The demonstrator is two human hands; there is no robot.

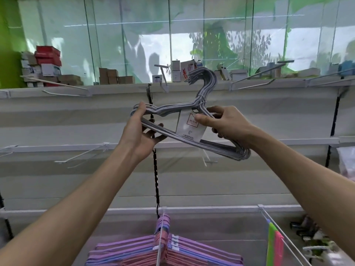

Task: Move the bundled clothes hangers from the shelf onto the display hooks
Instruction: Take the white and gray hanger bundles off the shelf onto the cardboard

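So both hands are up in front of the white display wall [57,116] holding a bundle of grey hangers [192,137], tilted so the long bottom bar runs from upper left down to lower right, with the hooks [203,77] pointing up and curling left. The left hand [140,131] grips the left shoulder end, and the right hand [224,121] pinches the white paper tag [189,129] and wires near the neck. An empty display hook [208,159] sits right behind it, and pink and purple hangers [165,252] hang lower down.
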